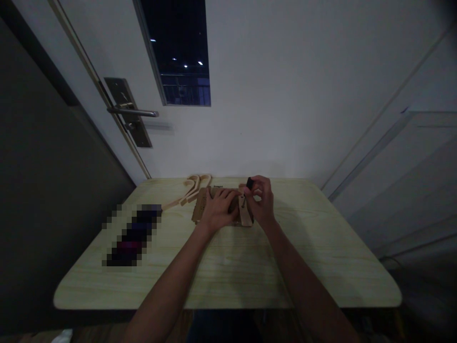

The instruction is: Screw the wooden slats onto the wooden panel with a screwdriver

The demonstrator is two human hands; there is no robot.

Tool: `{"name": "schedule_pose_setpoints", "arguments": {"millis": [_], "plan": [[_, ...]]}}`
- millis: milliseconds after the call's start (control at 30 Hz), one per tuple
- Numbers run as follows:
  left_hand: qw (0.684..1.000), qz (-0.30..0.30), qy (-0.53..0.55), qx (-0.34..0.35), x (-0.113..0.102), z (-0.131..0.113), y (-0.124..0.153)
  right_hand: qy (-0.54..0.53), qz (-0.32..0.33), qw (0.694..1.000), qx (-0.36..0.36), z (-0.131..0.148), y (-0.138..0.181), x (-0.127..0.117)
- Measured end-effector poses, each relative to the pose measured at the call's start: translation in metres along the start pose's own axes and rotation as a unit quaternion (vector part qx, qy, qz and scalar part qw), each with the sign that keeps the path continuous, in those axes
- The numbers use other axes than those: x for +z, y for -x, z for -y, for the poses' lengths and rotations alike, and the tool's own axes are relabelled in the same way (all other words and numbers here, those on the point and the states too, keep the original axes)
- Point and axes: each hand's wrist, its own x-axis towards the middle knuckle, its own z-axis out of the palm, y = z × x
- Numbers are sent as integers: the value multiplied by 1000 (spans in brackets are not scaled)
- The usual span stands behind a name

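My left hand [220, 208] lies with fingers stretched out over a brown cardboard piece [200, 207] on the table; its fingertips reach a pale wooden piece [245, 216]. Closed in a pinch, my right hand [262, 199] grips a short screwdriver-like tool with a black handle [250, 183]. The tool stands nearly upright, its thin shaft pointing down at the wooden piece. Whether the tip touches the wood is too small to tell. My left hand covers much of the cardboard.
Several pale wooden hook-shaped pieces [193, 186] lie at the back left of the light wood-grain table [228, 276]. Left of them is a dark pixelated object [134, 236]. Behind the table stands a white door [267, 95] with a metal handle [134, 112].
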Motion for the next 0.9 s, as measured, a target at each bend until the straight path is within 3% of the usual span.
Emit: {"name": "schedule_pose_setpoints", "arguments": {"millis": [267,500,733,900], "plan": [[1000,11,-3,-5,-1,-1,0,-44,57,997,23,-6,1,-1],[1000,14,1,-5,-1,-1,0,4,26,1000,-3,-6,0,-1],[1000,1,-1,2,-1,0,1,-58,68,996,20,-3,-1,-5],[1000,-3,-2,5,-1,0,1,-7,37,999,6,-6,-1,-2]]}}
